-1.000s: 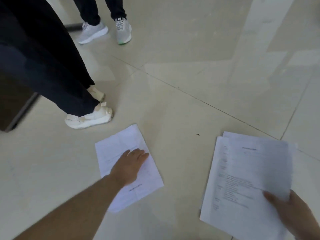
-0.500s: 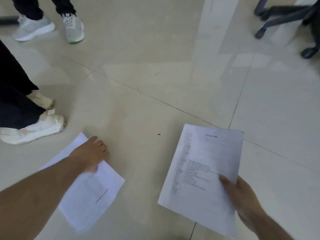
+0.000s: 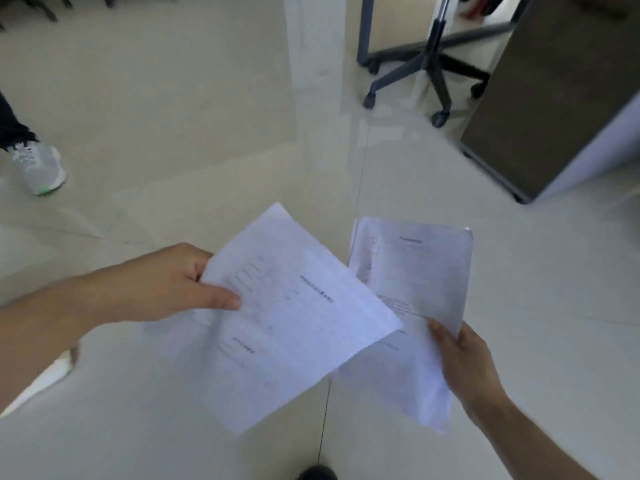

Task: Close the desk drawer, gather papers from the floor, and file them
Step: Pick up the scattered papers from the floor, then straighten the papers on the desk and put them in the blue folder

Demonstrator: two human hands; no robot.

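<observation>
My left hand [image 3: 166,282] grips a white printed sheet [image 3: 294,317] by its left edge, thumb on top, and holds it tilted in the air above the floor. My right hand [image 3: 464,362] holds a small stack of printed papers [image 3: 415,271] by its lower right edge. The single sheet overlaps the stack's lower left corner. No paper lies on the visible floor. The desk drawer is out of view.
A grey cabinet or desk side [image 3: 554,95] stands at the upper right. An office chair base with castors [image 3: 429,71] is behind it. Another person's grey sneaker [image 3: 38,168] is at the left edge. Something white [image 3: 38,382] peeks from under my left forearm.
My left hand has lifted the single sheet off the floor and brought it beside the stack. The view has swung right, bringing the cabinet and chair base into sight.
</observation>
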